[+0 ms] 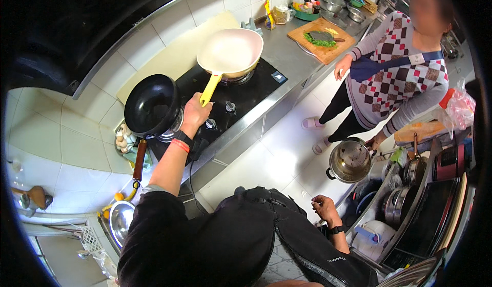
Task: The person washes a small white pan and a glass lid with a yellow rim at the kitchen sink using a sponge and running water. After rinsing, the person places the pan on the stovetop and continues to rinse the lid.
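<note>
My left hand (196, 110) grips the yellow handle of a deep pan with a pale pink interior (230, 52). That pan sits over the right burner of a black glass gas hob (253, 96); whether it touches the pan support, I cannot tell. A black wok (150, 102) with a wooden handle stands over the left burner, just left of my left wrist. My right hand (326, 209) hangs beside my body, fingers loosely curled and holding nothing. Two control knobs (230, 106) show near my left hand.
At the right, another person (407, 71) holds a steel pot (350, 160). A cutting board (324, 39) carries a cleaver and chopped greens. Eggs (125, 137) lie beside the wok, a steel bowl (122, 219) at lower left. Shelves with cookware (399, 206) flank my right; a range hood (77, 25) overhangs.
</note>
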